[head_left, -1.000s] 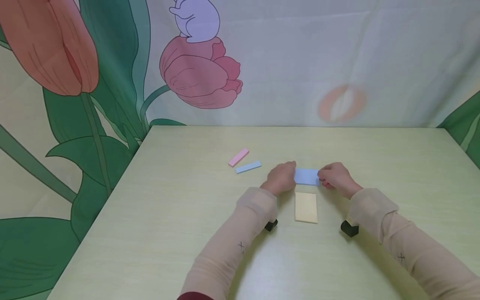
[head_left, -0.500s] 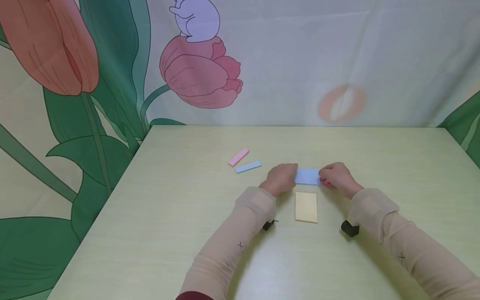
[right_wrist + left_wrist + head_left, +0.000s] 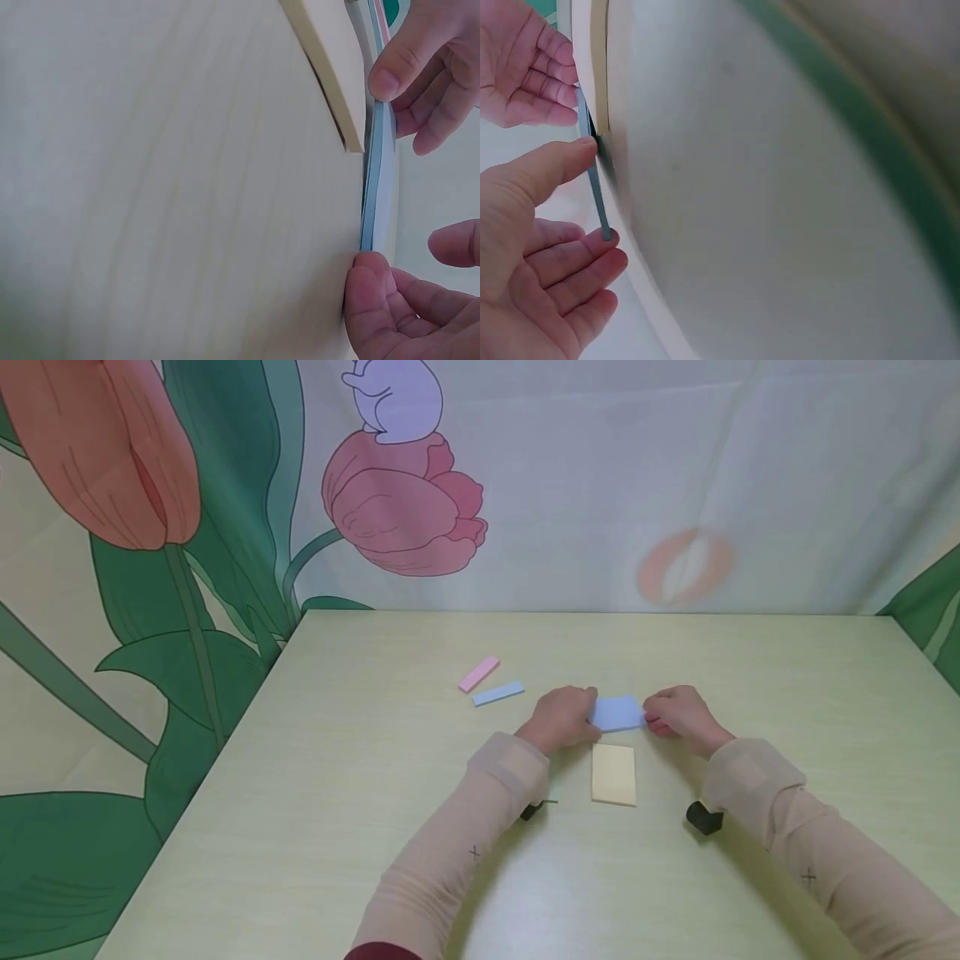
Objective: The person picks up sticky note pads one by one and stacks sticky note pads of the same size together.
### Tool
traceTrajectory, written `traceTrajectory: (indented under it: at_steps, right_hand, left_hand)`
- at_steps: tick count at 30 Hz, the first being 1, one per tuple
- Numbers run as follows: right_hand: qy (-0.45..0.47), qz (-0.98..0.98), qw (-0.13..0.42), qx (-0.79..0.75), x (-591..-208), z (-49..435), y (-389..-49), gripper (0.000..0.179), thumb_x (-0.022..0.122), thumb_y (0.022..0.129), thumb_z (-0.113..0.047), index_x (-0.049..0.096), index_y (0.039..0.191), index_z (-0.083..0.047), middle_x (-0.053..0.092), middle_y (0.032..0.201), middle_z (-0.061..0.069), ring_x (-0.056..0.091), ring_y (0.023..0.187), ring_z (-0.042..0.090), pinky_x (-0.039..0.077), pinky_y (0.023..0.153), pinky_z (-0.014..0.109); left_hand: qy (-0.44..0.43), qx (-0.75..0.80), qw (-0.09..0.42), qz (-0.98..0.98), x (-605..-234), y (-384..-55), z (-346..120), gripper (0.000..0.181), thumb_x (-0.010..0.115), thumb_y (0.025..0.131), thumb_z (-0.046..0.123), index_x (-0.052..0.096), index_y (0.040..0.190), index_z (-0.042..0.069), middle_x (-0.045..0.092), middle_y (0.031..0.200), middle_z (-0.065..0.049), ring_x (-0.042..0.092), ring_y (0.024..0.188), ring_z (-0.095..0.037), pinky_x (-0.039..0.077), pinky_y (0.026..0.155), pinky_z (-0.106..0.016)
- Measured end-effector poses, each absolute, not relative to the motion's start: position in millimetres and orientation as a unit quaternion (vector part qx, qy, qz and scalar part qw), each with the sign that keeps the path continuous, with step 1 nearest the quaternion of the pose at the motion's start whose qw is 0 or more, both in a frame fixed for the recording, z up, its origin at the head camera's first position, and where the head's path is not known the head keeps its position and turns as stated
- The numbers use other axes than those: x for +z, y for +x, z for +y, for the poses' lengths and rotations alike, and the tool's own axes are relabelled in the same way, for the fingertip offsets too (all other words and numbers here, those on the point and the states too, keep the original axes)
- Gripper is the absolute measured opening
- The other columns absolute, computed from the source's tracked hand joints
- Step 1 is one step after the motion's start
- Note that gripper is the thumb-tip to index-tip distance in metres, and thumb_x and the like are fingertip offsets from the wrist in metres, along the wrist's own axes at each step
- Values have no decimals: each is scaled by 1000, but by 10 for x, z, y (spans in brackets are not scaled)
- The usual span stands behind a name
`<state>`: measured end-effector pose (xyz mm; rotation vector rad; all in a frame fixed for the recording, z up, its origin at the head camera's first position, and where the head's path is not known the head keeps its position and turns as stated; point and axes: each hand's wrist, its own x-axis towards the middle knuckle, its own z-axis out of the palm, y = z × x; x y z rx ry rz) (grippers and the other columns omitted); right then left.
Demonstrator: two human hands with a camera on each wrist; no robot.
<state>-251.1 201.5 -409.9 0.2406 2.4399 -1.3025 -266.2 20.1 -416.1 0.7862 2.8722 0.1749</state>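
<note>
A blue sticky note pad (image 3: 617,713) lies between the two hands on the table. My left hand (image 3: 562,718) grips its left end, the thumb at the near long edge and the other fingers at the left end in the left wrist view. At the right end, my right hand (image 3: 681,717) has its fingers curled and pinches the corner; the fingertips (image 3: 367,281) meet the pad's end in the right wrist view. The pad's thin side (image 3: 373,187) shows there as a narrow blue band. Just nearer lies a pale yellow sticky note pad (image 3: 613,774), flat and untouched.
To the left of the hands lie a narrow pink strip pad (image 3: 478,674) and a narrow light blue strip pad (image 3: 498,693). Behind the far edge of the pale wooden table (image 3: 300,793) hangs a printed cloth (image 3: 562,485) with tulips.
My left thumb has come into view at the near edge of the blue pad. The right hand has shifted slightly right, and the pad now sits slightly tilted.
</note>
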Motion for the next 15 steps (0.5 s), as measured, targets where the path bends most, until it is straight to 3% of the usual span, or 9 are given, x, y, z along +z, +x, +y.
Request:
traceTrajectory:
  at_steps: [15]
  right_hand:
    - [92,841,192,-497,-4093,2077,-2475,45,43,87,-17,43,121,11,56,89,6,52,69,7,49,67,18]
  left_hand:
    - [228,107,42,967,-4104,-2500,189,33,63,77,40,56,92,12,58,77,5,50,65,-8,37,52,-19]
